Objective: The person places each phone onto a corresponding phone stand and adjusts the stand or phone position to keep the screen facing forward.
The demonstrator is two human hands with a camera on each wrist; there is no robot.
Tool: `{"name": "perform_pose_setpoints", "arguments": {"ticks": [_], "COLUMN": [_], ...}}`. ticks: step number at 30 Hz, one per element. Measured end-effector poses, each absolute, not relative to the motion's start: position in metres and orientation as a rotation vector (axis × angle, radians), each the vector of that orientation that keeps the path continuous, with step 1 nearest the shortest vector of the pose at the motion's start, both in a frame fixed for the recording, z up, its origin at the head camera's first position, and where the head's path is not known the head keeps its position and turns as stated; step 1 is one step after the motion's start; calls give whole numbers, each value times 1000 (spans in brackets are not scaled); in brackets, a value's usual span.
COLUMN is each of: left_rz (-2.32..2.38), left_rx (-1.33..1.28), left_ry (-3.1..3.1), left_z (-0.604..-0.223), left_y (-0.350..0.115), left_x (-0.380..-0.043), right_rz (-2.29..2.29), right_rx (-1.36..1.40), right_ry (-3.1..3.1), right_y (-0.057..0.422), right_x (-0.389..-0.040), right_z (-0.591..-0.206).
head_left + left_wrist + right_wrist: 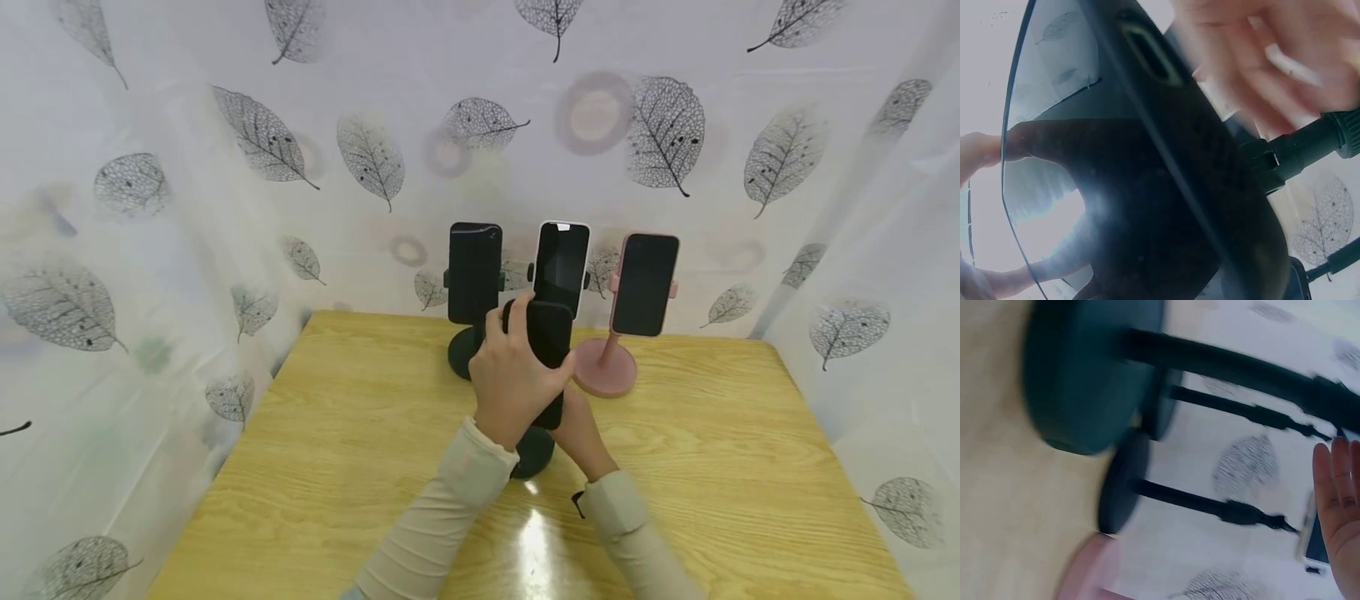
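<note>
In the head view, my left hand (512,367) lies across the front of a black smartphone (551,329), thumb at its right edge and fingers near its upper left. The phone's lower end, with its charging port, fills much of the left wrist view, and the glossy screen reflects the hand. Beneath it is a dark green phone stand (535,454), whose round base (1091,381) is close in the right wrist view. Behind the phone is my right hand (581,433), partly hidden; its fingers (1342,481) look straight in the right wrist view. Whether they touch the phone is hidden.
Farther back, phones stand in holders: a black one (475,271) at left, a white-edged one (562,262) in the middle, and one (645,283) on a pink stand (606,367) at right. The wooden table (360,442) meets a leaf-patterned curtain (480,183) on three sides.
</note>
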State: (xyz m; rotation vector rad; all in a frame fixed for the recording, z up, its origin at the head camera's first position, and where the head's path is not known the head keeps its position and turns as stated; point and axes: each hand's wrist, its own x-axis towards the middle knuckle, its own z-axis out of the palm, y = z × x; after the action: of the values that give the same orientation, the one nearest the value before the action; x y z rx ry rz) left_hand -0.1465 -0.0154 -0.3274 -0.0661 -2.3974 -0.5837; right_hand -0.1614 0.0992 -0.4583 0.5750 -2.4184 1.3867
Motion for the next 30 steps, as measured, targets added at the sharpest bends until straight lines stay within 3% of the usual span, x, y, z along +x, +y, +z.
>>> {"name": "perform_pose_setpoints", "arguments": {"ticks": [8,15,30], "left_rz": [-574,-589,-616], "left_rx": [-61,-82,-60], "left_ry": [-2384,-2393,-2368], "left_z": [-329,-330,-330], "left_y": [-17,-18,-17], "left_x": [-146,-146,-143], "right_rz": [1730,1665,1428], "right_rx": [858,729,846], "right_ry": [-1984,-1922,-1826], "right_y": [108,108,114], "right_x": [-169,-171,-179], "right_z": [-427,-416,-402]}}
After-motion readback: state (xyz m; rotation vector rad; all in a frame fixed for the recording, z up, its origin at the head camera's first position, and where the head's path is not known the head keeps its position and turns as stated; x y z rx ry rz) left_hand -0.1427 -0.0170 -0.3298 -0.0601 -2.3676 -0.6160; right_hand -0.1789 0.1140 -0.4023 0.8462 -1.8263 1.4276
